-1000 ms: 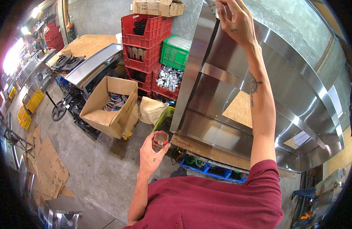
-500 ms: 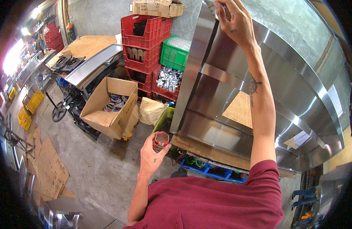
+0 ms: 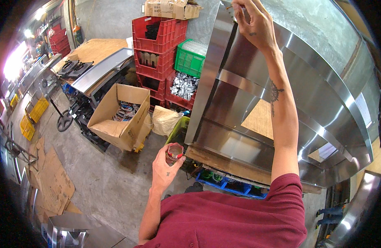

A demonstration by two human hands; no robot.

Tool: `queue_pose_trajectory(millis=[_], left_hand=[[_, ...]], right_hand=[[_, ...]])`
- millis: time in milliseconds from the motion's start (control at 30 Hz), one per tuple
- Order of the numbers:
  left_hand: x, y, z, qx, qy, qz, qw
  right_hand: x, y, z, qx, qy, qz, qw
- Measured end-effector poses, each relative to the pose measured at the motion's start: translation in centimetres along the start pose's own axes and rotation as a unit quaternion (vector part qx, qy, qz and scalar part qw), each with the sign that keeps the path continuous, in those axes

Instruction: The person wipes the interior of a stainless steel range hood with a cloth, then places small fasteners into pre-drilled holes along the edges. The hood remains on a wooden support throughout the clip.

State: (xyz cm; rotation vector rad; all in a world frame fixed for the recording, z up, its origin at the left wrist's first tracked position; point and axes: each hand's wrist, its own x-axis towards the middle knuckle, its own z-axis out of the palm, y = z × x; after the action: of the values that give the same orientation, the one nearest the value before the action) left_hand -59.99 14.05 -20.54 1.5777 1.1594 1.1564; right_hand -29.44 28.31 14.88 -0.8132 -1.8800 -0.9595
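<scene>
My left hand point(image 3: 162, 171) is closed round a small round cup with a red rim point(image 3: 174, 151), held upright in front of my body. Something brownish shows inside the cup. Far up, my right hand point(image 3: 256, 29) reaches to the upper left corner of a large shiny stainless steel panel point(image 3: 229, 109). Its fingers pinch a thin brown stick-like tool point(image 3: 228, 7), mostly hidden by the hand, with its tip at the panel's edge flange. Small dark marks lie along the flange beside the fingers. The panel has cut-out openings and cross strips.
Beneath the panel are a wooden board point(image 3: 223, 165) and a blue crate point(image 3: 227, 187). Stacked red crates point(image 3: 157, 70), a green crate point(image 3: 189, 62) and an open cardboard box of wires point(image 3: 116, 132) stand left of it. A pedestal fan point(image 3: 54, 105) is further left.
Both hands stay almost where they were, the left on the cup and the right at the panel's corner. The view has shifted very slightly.
</scene>
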Motion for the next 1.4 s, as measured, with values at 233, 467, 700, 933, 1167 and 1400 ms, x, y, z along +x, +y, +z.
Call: queue_pose_trajectory(millis=[233,467,700,933,1167,1400], left_hand=[[0.0,0.0,0.0,0.014,-0.002,0.015,1.000],[0.7,0.7,-0.2,0.007,0.021,0.017,1.000],[0.3,3.0,-2.2,0.044,0.066,0.044,0.996],[0.5,3.2,-2.1,0.024,0.088,0.103,0.990],[0.6,3.0,-1.9,0.050,0.099,0.059,0.992],[0.9,2.7,-1.5,0.041,0.067,0.065,0.995]], right_hand=[[-0.5,-0.3,0.1,0.009,0.057,0.012,0.998],[-7.9,-9.1,0.5,0.202,0.042,0.112,0.972],[-16.5,-21.5,1.2,0.318,-0.151,0.147,0.924],[-18.6,-23.4,2.6,0.351,-0.184,0.169,0.903],[-14.2,-18.0,0.7,0.187,-0.019,0.107,0.976],[-5.6,-4.7,1.4,-0.060,0.215,0.011,0.975]])
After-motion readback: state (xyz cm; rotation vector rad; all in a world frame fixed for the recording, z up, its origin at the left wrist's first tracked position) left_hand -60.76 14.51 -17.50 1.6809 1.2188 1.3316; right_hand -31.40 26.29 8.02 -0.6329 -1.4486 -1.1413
